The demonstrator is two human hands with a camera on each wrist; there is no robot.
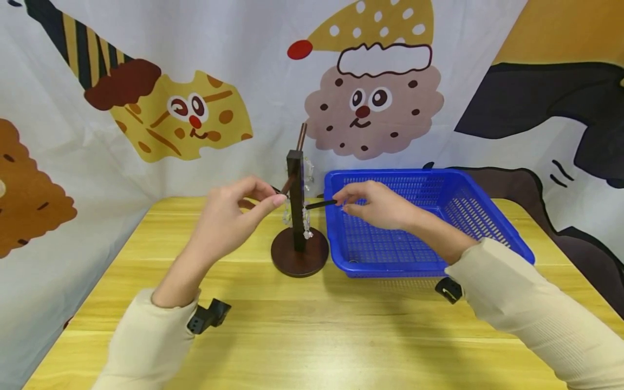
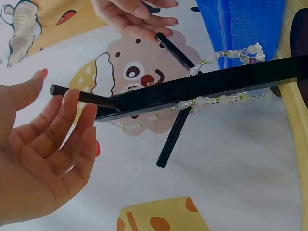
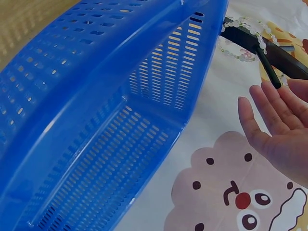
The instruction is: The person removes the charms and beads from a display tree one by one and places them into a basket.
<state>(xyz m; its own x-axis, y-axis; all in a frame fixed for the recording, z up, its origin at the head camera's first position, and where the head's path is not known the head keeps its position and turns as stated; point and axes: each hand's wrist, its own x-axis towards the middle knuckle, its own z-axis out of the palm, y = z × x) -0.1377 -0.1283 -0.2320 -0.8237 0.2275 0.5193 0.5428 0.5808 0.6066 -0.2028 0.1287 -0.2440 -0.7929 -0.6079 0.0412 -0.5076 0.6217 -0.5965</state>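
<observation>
A dark wooden stand [image 1: 296, 203] with a round base [image 1: 299, 253] rises from the table, several short pegs sticking out of its post. Beaded bracelets [image 2: 233, 54] of clear, white and green beads hang from it close to the post. At the front peg [image 2: 84, 95], my left hand [image 1: 234, 214] has its fingers loosely bent, with thumb and fingertips apart around the peg's end. My right hand [image 1: 377, 206] is at the tip of the right-hand peg [image 3: 269, 70], fingers relaxed and spread in the right wrist view, palm holding nothing.
A blue perforated plastic basket [image 1: 390, 268] stands right of the stand, its rim beneath my right hand. The light wooden table [image 1: 292, 336] extends toward me. Behind it hangs a white cloth [image 1: 273, 70] printed with cartoon foods.
</observation>
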